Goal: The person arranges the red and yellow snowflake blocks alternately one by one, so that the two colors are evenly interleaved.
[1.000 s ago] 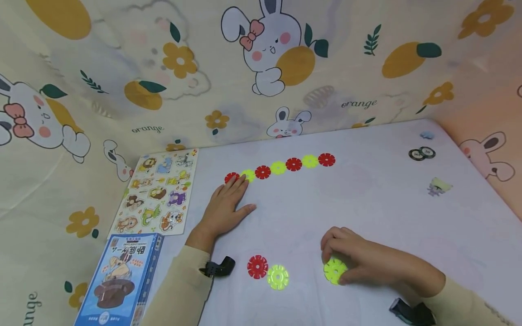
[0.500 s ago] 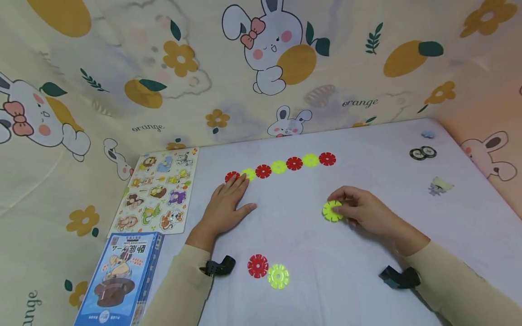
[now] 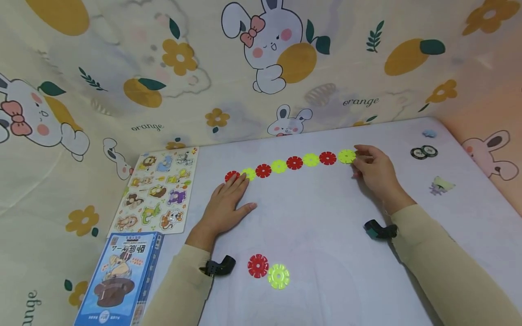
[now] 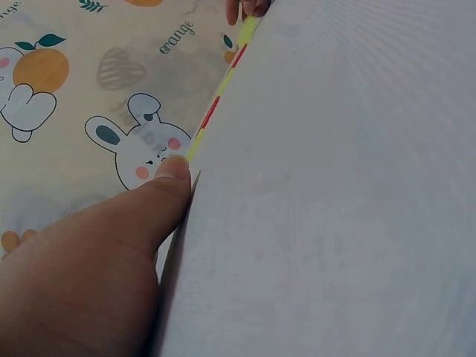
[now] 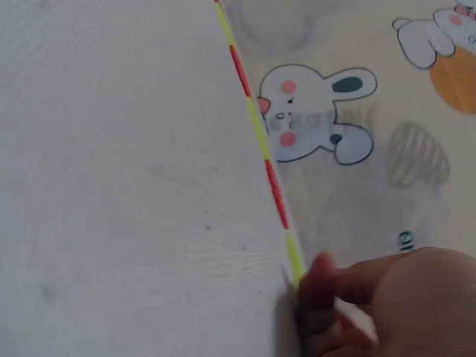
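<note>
A row of flat notched snowflake discs, red and yellow-green by turns, runs across the back of the white table. At its right end my right hand (image 3: 377, 174) pinches a yellow-green snowflake disc (image 3: 347, 156) by its right edge, close beside a red disc (image 3: 328, 158). In the right wrist view this yellow-green disc (image 5: 294, 256) shows edge-on at the fingertips. My left hand (image 3: 224, 206) lies flat, its fingertips over the row's leftmost red disc (image 3: 231, 175) and the yellow-green disc (image 3: 249, 173) beside it, partly hiding both.
Nearer the front lie a loose red disc (image 3: 258, 266) and a yellow-green disc (image 3: 279, 276). A sticker sheet (image 3: 157, 192) and a blue box (image 3: 118, 278) are at the left. Black round pieces (image 3: 424, 152) and small trinkets (image 3: 440, 185) lie at the right.
My right hand has carried the yellow-green disc from the front of the table away to the back, up to the row's right end. The left hand has stayed in place.
</note>
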### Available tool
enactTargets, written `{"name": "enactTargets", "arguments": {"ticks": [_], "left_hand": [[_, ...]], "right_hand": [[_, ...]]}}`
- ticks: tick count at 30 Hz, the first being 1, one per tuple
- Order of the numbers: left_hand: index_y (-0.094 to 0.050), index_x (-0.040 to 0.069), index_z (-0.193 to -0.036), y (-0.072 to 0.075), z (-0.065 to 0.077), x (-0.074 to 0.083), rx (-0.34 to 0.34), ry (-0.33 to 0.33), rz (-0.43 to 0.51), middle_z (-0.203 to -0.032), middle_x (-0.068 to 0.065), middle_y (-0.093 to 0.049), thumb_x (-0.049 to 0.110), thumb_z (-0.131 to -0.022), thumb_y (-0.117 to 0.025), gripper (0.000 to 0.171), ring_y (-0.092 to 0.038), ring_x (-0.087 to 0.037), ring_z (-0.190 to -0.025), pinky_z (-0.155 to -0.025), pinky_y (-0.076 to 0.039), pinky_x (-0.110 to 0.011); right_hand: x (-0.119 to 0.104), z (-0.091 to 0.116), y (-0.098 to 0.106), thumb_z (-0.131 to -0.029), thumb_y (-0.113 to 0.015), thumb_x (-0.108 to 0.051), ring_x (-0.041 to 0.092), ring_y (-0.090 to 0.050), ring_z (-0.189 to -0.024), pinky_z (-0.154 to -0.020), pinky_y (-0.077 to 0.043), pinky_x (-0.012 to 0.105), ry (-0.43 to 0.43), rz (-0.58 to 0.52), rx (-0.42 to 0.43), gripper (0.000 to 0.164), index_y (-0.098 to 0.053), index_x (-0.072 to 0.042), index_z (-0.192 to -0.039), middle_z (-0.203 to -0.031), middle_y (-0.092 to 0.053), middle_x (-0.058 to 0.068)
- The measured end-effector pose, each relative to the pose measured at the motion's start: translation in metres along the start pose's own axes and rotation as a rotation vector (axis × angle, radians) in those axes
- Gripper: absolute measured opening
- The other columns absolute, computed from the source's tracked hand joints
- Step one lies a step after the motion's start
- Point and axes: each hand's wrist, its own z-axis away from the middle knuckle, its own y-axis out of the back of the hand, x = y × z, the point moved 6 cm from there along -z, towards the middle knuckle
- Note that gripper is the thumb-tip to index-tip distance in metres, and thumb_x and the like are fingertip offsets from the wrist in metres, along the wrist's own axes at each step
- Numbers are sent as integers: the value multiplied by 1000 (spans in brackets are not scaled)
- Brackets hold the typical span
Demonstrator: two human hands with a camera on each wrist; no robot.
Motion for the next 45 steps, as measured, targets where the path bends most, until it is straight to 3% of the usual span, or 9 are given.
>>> {"name": "enactTargets", "arguments": {"ticks": [3,6,8,11,20,25,32,41,45], "left_hand": [[-26,22,-153,0,0,0,3,-3,-5,-158,9,-13,71,-88,-37,82,-6,-19,-144,-113,-10,-49],[-25,23,-153,0,0,-1,1,2,-11,-158,10,-12,71,-88,-38,82,-5,-19,-144,-113,-10,-49],[-26,23,-153,0,0,0,0,4,-10,-158,10,-12,71,-88,-39,82,-5,-18,-144,-113,-10,-49],[-26,23,-153,0,0,0,0,4,-8,-158,10,-12,71,-88,-39,82,-6,-19,-144,-113,-10,-49],[-27,22,-153,1,-1,1,4,-4,-1,-158,9,-13,71,-88,-38,82,-5,-18,-144,-113,-10,-49],[-27,22,-153,1,-1,1,0,-3,1,-158,9,-14,71,-88,-39,81,-6,-18,-144,-113,-10,-49],[-27,21,-152,1,0,0,1,-4,6,-158,8,-14,70,-88,-39,82,-6,-19,-144,-113,-10,-49],[-27,22,-153,2,0,0,-3,0,1,-158,9,-13,70,-88,-40,82,-6,-19,-144,-113,-10,-49],[-27,22,-152,2,0,0,-3,1,8,-158,9,-14,70,-88,-41,82,-6,-18,-144,-113,-10,-49]], "right_hand": [[-7,2,0,-98,-54,-22,30,-49,-114,-89,-49,42,93,131,-2,44,-47,-14,-141,-142,-37,10],[-14,6,-8,-97,-56,-25,37,-29,-134,-101,-34,57,206,328,-72,48,-47,-7,-140,-149,-31,15],[-17,8,-14,-96,-57,-28,40,-18,-138,-103,-27,60,255,413,-130,53,-46,-4,-141,-151,-28,17],[-19,10,-20,-95,-58,-29,41,-16,-139,-105,-24,61,288,477,-177,55,-45,0,-140,-152,-27,19],[-18,11,-19,-95,-59,-33,38,-15,-141,-108,-21,57,270,493,-191,66,-37,4,-144,-154,-23,18],[-20,12,-20,-94,-60,-31,43,-13,-139,-105,-20,62,272,515,-201,67,-33,1,-147,-154,-18,22],[-22,15,-24,-94,-60,-31,44,-14,-138,-105,-22,62,306,581,-205,63,-38,0,-144,-152,-22,24],[-21,15,-26,-94,-58,-39,38,-10,-141,-108,-18,58,294,548,-258,72,-31,0,-148,-156,-15,18],[-23,16,-25,-94,-58,-42,39,-7,-142,-105,-18,64,285,491,-240,73,-28,-6,-150,-157,-12,17]]}}
